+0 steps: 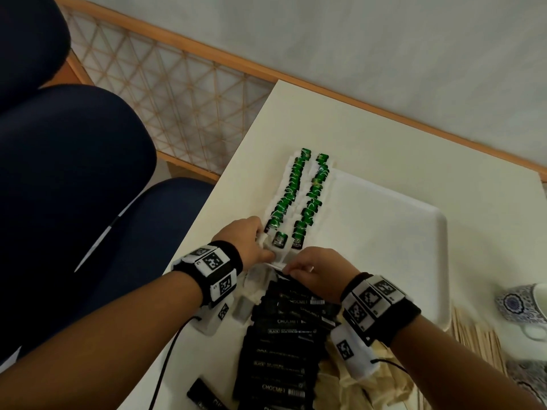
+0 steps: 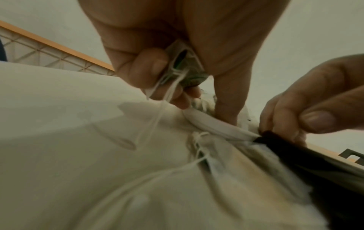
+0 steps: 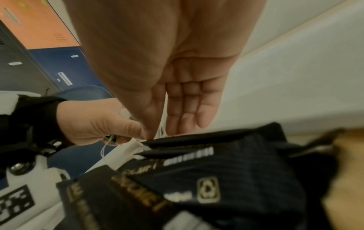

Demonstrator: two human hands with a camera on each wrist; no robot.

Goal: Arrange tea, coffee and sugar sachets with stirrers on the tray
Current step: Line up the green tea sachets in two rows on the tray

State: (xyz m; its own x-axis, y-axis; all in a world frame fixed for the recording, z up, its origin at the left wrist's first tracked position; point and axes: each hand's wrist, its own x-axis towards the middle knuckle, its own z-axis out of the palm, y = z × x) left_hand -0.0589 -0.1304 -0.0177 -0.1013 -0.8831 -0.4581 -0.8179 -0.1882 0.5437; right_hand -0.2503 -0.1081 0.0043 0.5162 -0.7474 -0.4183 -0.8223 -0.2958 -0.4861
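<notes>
A white tray (image 1: 399,232) lies on the cream table. Along its left edge run two rows of tea bags (image 1: 299,196) with green tags. My left hand (image 1: 260,244) is at the near end of those rows, its fingers curled round a green tag (image 2: 187,68) with white strings hanging from it. Just right of it, my right hand (image 1: 291,269) pinches the edge of a white tea bag (image 2: 216,126) between thumb and fingers (image 3: 177,121). A row of black coffee sachets (image 1: 284,335) starts directly under that hand.
Wooden stirrers (image 1: 473,341) lie fanned out off the tray's near right corner, beside a patterned mug (image 1: 524,306). Beige packets (image 1: 355,380) sit under my right wrist. One loose black sachet (image 1: 204,395) lies near the table's front edge. Dark blue chairs (image 1: 74,173) stand to the left.
</notes>
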